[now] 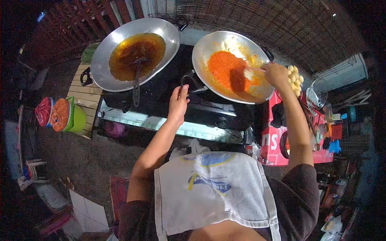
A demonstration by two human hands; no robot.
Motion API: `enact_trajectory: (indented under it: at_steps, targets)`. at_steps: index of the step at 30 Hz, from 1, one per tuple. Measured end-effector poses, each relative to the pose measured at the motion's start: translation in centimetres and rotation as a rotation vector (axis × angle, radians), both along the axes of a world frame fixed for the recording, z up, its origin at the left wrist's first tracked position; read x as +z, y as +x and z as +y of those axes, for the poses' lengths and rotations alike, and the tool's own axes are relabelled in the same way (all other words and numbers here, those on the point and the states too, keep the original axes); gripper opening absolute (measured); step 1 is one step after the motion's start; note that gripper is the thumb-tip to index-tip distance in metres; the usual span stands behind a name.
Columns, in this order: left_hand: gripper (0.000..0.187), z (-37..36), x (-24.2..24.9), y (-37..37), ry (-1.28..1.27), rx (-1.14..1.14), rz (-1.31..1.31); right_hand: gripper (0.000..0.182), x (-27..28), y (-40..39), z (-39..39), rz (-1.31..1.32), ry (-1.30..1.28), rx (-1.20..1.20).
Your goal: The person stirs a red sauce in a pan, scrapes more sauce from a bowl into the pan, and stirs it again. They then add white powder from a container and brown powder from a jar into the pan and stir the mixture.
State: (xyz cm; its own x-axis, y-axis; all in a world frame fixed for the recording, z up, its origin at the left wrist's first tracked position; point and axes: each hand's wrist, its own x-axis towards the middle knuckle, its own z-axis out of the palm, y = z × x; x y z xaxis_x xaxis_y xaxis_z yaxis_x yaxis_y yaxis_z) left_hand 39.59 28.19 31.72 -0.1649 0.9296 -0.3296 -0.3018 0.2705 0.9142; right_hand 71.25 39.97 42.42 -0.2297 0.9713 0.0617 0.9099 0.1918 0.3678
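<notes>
The left hand's (178, 107) fingers grasp the loop handle (195, 82) of the wok (199, 52) on the stove (159, 95), apparently for steadiness. The right hand's (277, 75) fingers clench the spatula (256, 69) (its head is blurred), directing it into the red sauce (222, 66) inside.

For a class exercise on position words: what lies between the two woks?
The head view shows the black stove top between them, with the left hand at the dark handle of the sauce wok.
</notes>
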Motion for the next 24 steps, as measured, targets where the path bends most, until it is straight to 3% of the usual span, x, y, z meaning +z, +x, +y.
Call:
enact_trajectory:
  at_steps: [2,5,7,11,12,13,15,19,21,22,24]
  targets:
    - [0.032,-0.1,0.7,0.1,0.005,0.006,0.008,0.015,1.4,-1.5,-0.2,0.075,0.027,0.010]
    - [0.033,-0.1,0.4,-0.1,0.000,-0.002,0.052,0.017,8.1,-1.2,-2.3,-0.060,-0.150,0.047]
    - [0.033,0.0,0.4,-0.1,0.008,-0.012,0.081,0.017,9.5,0.1,-2.8,-0.402,-0.180,0.025]
    - [0.034,-0.1,0.6,0.1,0.003,0.007,0.112,0.021,4.4,0.5,-0.4,-0.347,-0.067,0.024]
    - [0.035,-0.1,0.6,0.0,-0.001,-0.009,0.121,0.020,2.1,0.5,1.2,-0.206,-0.029,0.027]
    - [0.035,-0.1,0.6,0.0,0.001,-0.008,0.123,0.019,1.8,-0.5,1.5,-0.063,0.010,0.031]
    - [0.035,-0.1,0.8,0.0,-0.012,-0.009,0.155,0.013,3.8,-1.0,0.5,-0.017,0.095,0.084]
    - [0.035,0.0,0.8,-0.5,-0.007,-0.054,0.170,0.017,9.4,-1.4,-1.9,-0.185,-0.135,-0.017]
    - [0.035,-0.1,1.0,-0.5,-0.010,-0.074,0.166,0.034,8.7,-0.2,-2.1,-0.319,-0.243,0.087]
    - [0.035,-0.1,1.0,-0.5,-0.006,-0.083,0.168,0.036,7.0,-0.6,-1.4,-0.240,-0.245,-0.002]
    - [0.037,0.1,0.7,-0.5,-0.012,-0.058,0.150,0.023,3.5,-1.7,-0.6,-0.094,-0.195,0.078]
